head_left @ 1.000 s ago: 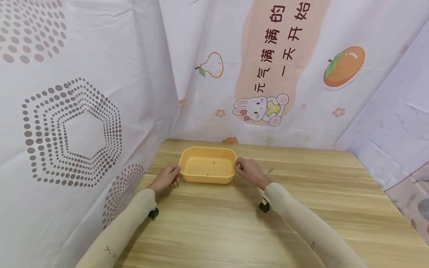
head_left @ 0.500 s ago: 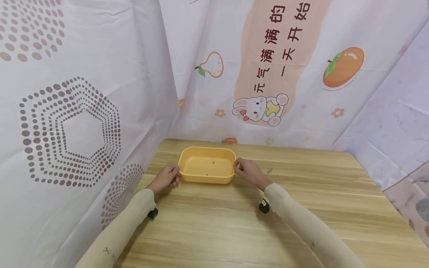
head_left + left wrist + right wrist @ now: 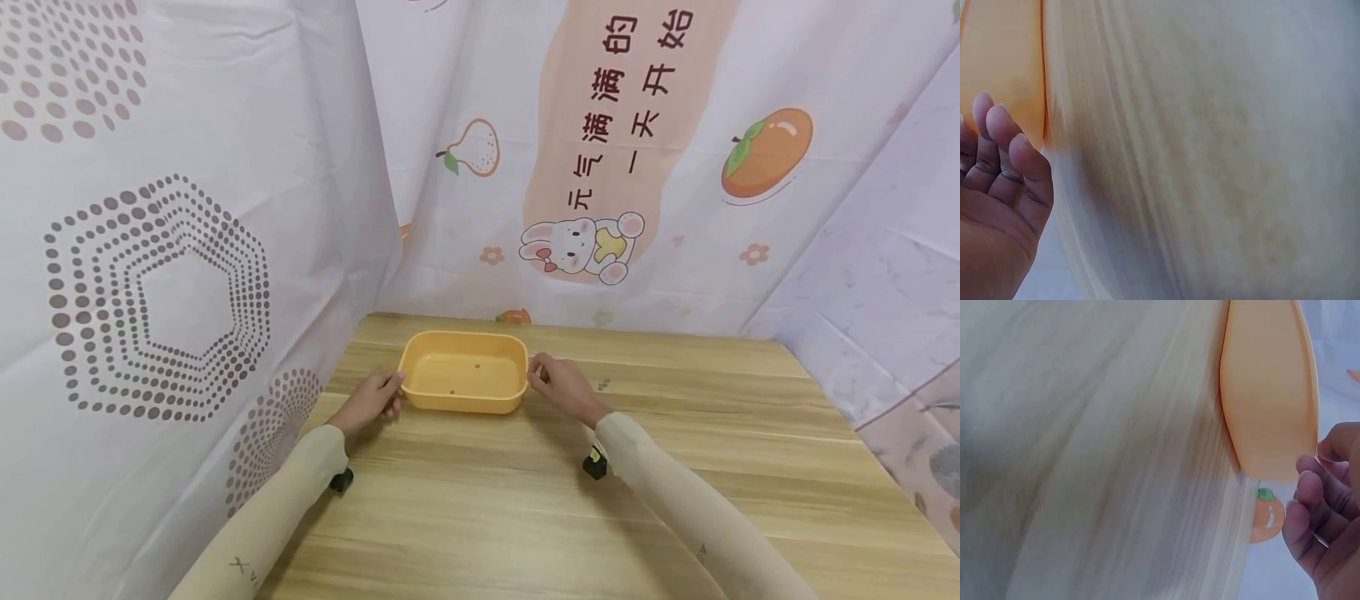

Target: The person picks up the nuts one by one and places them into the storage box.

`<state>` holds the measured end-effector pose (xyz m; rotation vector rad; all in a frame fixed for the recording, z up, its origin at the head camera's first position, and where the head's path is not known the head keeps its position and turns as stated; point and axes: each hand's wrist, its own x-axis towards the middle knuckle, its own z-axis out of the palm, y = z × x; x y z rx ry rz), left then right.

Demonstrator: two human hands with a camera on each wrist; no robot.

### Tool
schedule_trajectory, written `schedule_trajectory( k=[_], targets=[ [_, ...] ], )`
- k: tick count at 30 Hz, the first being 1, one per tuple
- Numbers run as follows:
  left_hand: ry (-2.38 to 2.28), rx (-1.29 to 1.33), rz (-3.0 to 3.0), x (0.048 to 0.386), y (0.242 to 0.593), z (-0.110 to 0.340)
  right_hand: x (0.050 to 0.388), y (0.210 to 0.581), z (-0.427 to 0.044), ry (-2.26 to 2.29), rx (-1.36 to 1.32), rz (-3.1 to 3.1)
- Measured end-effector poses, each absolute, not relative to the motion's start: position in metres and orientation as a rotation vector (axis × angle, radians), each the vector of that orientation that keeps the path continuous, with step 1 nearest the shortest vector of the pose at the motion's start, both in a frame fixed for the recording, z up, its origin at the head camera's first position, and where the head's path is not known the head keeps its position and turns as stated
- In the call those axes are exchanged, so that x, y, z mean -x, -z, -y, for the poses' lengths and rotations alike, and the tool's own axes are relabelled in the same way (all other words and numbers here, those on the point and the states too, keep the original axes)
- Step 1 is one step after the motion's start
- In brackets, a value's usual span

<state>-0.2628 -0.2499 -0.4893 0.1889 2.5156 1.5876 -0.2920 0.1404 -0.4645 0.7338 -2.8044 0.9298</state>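
A yellow rectangular basin (image 3: 465, 405) stands on the wooden table near its back left. At its left end, my left hand (image 3: 369, 402) pinches the rim, thumb on top. My right hand (image 3: 567, 388) is at the right end, thumb and bent index finger at the rim. Two small dark specks show on the basin floor. In the left wrist view the fingers of my left hand (image 3: 1000, 200) curl beside the orange-looking basin wall (image 3: 1004, 50); the thumb is hidden. The right wrist view shows my right hand (image 3: 1335, 519) against the basin's (image 3: 1269, 394) edge.
The wooden table (image 3: 480, 500) extends toward me and to the right. Small dark marks (image 3: 603, 385) lie right of my right hand. A printed curtain (image 3: 450, 275) hangs behind the table, and a dotted one (image 3: 300, 250) rises along the left.
The nearer speck in the basin has shifted left. My right hand has moved very slightly to the right; my left hand holds nearly the same position.
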Motion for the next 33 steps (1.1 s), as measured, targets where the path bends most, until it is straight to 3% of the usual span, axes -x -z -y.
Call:
schedule_trajectory(
  k=[33],
  targets=[
    [-1.573,-0.188,-2.506,0.265,0.491,0.253,0.31,0.49,-0.227,-0.73,-0.485,2.922]
  ],
)
